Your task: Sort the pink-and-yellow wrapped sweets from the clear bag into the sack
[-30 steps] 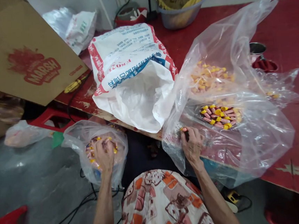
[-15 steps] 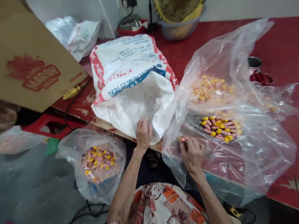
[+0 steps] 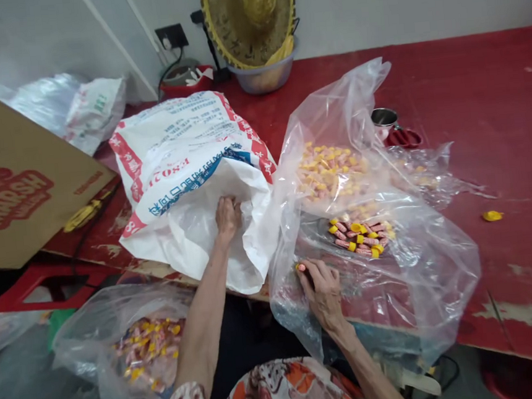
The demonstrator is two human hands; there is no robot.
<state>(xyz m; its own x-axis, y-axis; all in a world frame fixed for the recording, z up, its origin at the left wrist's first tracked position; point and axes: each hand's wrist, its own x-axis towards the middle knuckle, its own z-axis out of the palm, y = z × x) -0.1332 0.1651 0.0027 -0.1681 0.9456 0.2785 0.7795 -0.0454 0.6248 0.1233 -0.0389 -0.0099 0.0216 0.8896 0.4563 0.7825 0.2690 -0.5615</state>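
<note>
My left hand [image 3: 228, 217] reaches into the mouth of a white woven sack [image 3: 186, 135] with red and blue print. Its fingers are curled, and what they hold, if anything, is hidden. Between the thumb and fingers of my right hand [image 3: 321, 286] is a small pink piece with a yellow cap [image 3: 301, 267]. That hand rests at the near left side of a large clear plastic bag [image 3: 439, 265]. Several more pink pieces with yellow caps [image 3: 362, 238] lie in the bag's opening, and others show hazily through the plastic behind.
A second clear bag [image 3: 87, 339] of similar pieces sits low on the left. Around the red table [image 3: 482, 112] are a cardboard box [image 3: 22, 177], a metal cup [image 3: 384, 119], red-handled scissors [image 3: 407, 137], a loose yellow piece [image 3: 492, 216] and a basin [image 3: 267, 77] with a straw hat [image 3: 250, 14].
My left hand has moved from the sack's near lip deeper into its mouth. The right hand still pinches the capped piece at the bag. The view has swung to the right.
</note>
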